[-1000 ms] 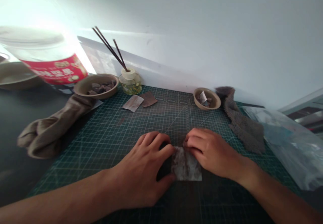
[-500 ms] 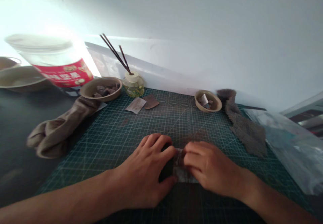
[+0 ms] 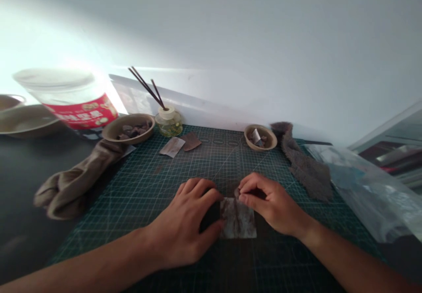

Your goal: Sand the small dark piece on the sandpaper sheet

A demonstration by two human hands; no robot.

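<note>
A whitish square sheet with dark brown smears (image 3: 242, 222) lies flat on the green cutting mat (image 3: 132, 214). My left hand (image 3: 194, 222) is arched at its left side, with fingertips and thumb on the left edge and the fingers apart from the thumb. My right hand (image 3: 270, 203) pinches a small brown piece (image 3: 237, 192) between thumb and fingers at the sheet's top edge. Much of that piece is hidden by the fingers.
Bowls of brown pieces stand at back left (image 3: 110, 129) and back right (image 3: 271, 140). Near them are a reed diffuser (image 3: 169, 123), two small sheets (image 3: 172, 147), a red-labelled tub (image 3: 84, 112), a brown cloth (image 3: 69, 185), a grey cloth (image 3: 310, 174) and a plastic bag (image 3: 365, 196).
My right hand has moved up from the middle of the sheet to its top edge, uncovering the sheet's right part and the small piece. The camera view has shifted slightly.
</note>
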